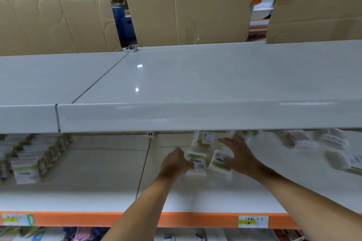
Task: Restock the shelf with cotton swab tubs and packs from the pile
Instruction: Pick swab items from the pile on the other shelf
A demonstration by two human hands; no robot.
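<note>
Cardboard sheets (195, 2) stand behind the white top shelf (195, 76), which spans the whole view and hides the rear of the level below. Under it runs the middle shelf (94, 178), white with an orange front rail (98, 219) carrying two price labels (253, 221).

On the left part of the middle shelf a row of cotton swab packs (29, 160) stands upright, one behind another, well apart from both hands. At the far right loose packs (333, 148) lie scattered flat, also away from the hands; motion blur hides their detail.

Both bare forearms reach over the rail to the middle of that shelf. Between the hands lie two green-and-white packs side by side, with a third pack (203, 138) just behind them under the top shelf's edge. The left hand (176, 162) has its fingers curled over the left pack (196, 161), grasping it at its near left corner. The right hand (241, 156) is spread and relaxed, fingers straight, its thumb lying against the right pack (220, 162) and its fingers stretched above and beyond it toward the rear; it grasps nothing.
</note>
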